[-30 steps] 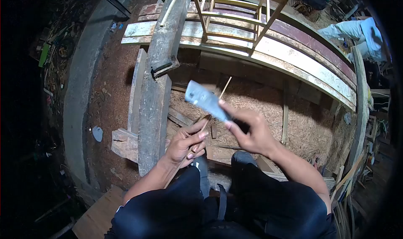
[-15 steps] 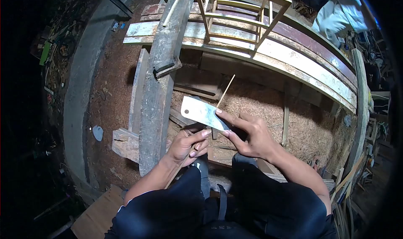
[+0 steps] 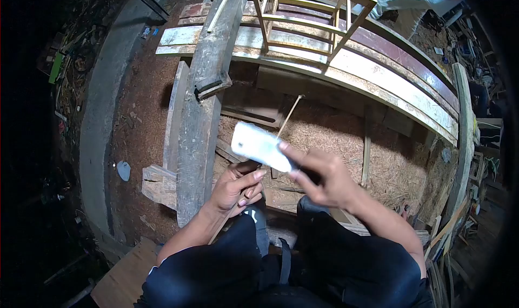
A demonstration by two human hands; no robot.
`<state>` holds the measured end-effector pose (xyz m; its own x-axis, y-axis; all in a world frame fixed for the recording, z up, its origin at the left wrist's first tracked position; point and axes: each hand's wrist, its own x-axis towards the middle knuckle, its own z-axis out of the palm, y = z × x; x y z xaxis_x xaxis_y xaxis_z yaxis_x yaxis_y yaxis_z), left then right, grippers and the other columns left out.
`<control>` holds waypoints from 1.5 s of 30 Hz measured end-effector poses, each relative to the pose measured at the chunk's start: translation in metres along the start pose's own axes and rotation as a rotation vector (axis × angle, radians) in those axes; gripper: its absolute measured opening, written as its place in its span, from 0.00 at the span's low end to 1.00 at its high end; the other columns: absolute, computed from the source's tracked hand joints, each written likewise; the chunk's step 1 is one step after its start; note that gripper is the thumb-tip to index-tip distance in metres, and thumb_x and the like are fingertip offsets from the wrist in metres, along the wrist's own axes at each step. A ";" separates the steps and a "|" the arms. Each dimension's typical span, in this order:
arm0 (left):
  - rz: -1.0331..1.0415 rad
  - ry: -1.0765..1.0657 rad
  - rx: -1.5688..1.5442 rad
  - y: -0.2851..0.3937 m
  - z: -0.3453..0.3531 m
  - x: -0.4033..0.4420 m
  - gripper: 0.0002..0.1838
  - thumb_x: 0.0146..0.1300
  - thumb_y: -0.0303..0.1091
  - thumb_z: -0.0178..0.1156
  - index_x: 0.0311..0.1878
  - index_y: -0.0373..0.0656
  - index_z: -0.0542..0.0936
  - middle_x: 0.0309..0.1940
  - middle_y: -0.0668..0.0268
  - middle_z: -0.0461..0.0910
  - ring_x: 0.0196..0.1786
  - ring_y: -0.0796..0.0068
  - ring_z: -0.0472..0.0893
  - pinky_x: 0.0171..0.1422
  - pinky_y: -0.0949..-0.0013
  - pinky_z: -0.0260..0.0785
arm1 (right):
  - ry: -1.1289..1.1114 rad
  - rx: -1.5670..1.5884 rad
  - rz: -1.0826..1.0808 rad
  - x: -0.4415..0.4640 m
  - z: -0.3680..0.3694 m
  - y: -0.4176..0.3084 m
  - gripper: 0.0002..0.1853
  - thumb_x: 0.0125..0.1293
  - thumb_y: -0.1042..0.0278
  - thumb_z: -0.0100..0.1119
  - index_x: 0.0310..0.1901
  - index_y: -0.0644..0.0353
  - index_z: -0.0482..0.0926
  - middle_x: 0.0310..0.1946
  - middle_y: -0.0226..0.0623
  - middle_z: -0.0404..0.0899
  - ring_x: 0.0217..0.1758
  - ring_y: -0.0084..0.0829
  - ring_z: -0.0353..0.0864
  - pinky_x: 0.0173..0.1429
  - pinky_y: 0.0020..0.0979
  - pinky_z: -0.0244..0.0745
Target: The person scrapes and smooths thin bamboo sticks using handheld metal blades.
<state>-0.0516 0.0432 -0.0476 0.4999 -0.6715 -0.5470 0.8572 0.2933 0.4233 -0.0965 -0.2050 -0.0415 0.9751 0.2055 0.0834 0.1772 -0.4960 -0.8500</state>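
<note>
My right hand (image 3: 324, 173) is closed around the handle end of a cleaver (image 3: 258, 145), its broad pale metal blade pointing left with a hole near the far end. The handle is hidden by my fingers, and the blade is slightly blurred. A thin wooden stick (image 3: 290, 116) runs from beside my left forearm, through my left hand (image 3: 238, 188), and out beyond the blade. My left fingers are wrapped around this stick just below the cleaver. The blade lies across the stick, covering part of it; whether they touch I cannot tell.
A thick wooden beam (image 3: 197, 140) stands left of my hands, with a small wooden block (image 3: 213, 86) on it. Beyond are long planks (image 3: 378, 73) bearing a slatted wooden frame (image 3: 303, 24). Wood shavings (image 3: 330, 140) cover the ground. Another person (image 3: 413, 0) is at the upper right.
The cleaver has shifted slightly and its blade now looks brighter and blurred. My left hand has moved a little left with the stick. The other person has moved left.
</note>
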 end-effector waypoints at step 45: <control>0.042 -0.096 0.624 0.003 0.024 0.033 0.25 0.80 0.33 0.50 0.77 0.43 0.67 0.18 0.70 0.75 0.15 0.89 0.65 0.22 0.81 0.61 | 0.360 0.829 0.625 0.014 -0.018 0.004 0.26 0.77 0.46 0.55 0.63 0.61 0.75 0.25 0.27 0.74 0.19 0.16 0.69 0.23 0.20 0.63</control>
<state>-0.0358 0.0054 -0.0468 0.4936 -0.7348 -0.4652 0.5885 -0.1117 0.8007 -0.0795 -0.2185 -0.0342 0.8675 -0.2093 -0.4513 -0.3748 0.3215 -0.8696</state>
